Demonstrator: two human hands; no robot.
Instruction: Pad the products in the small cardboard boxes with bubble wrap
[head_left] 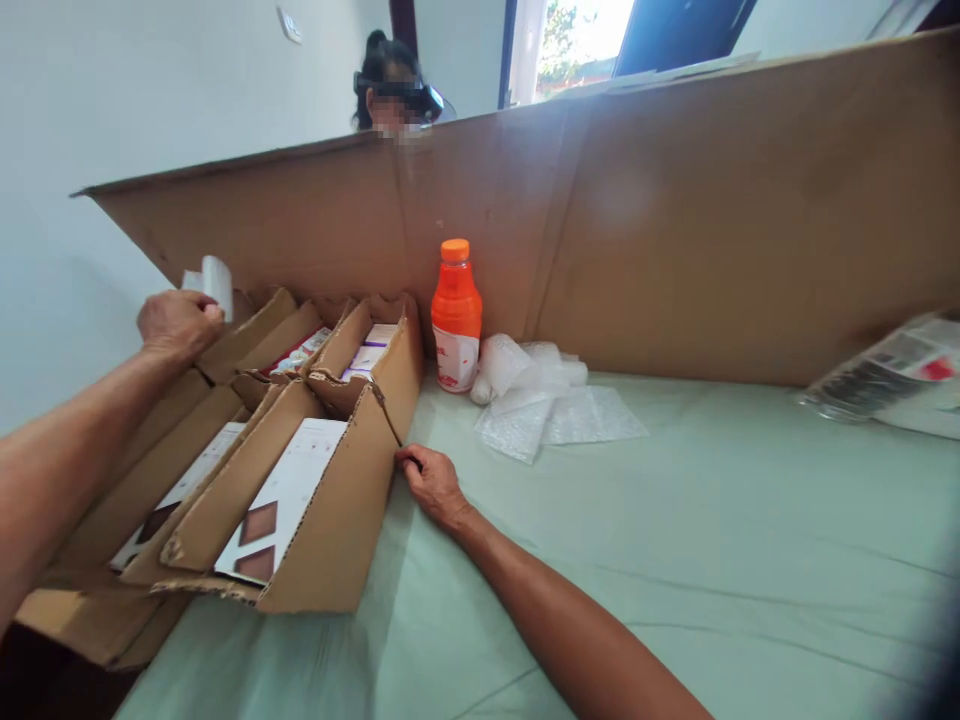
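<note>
- Left hand (178,322), at ten o'clock, closes around a small white packet (216,283).
- Right hand (433,483), fingers curled, touches the cardboard box (341,530).
- Orange bottle (456,315) stands at twelve o'clock.

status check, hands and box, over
Left hand gripping small white item. Right hand on cardboard box side. Orange bottle stands behind box.

Left arm reaches forward from lower left, forearm bare. Left hand (178,322) raised, fingers curled shut, knuckles up. Right arm extends in from lower right, forearm bare. Right hand (430,482) low, palm down, fingers bent, fingertips pressed forward.
</note>
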